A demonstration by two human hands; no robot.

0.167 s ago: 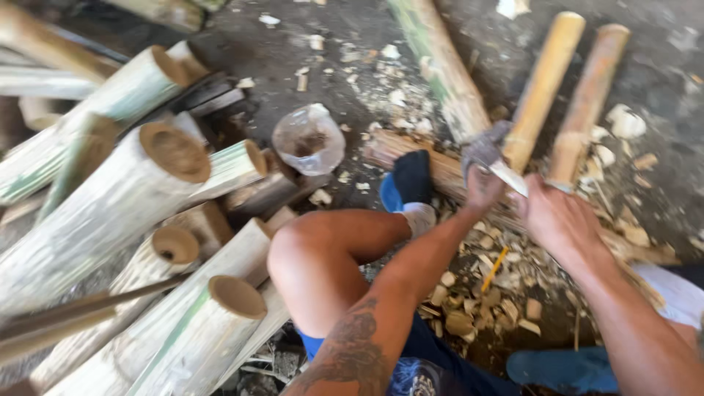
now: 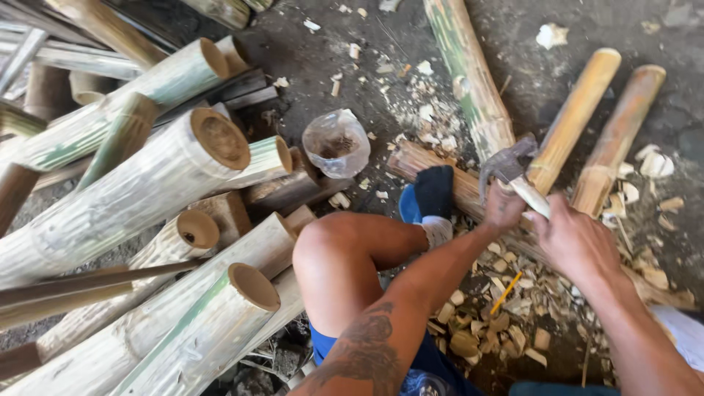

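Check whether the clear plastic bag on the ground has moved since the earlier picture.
No. The plastic bag lies in the same spot beside the cut bamboo ends, left of the sock-clad foot.

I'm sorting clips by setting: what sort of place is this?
Probably an outdoor or open-sided bamboo workshop. Cut bamboo poles are piled on a dark dirt floor, wood chips lie scattered around, and the left hand and right hand work a blade against a yellow pole.

Outdoor bamboo workshop: cut bamboo poles (image 2: pixel 139 176) stacked, wood chips (image 2: pixel 506 323) littering dirt ground (image 2: pixel 352 37).
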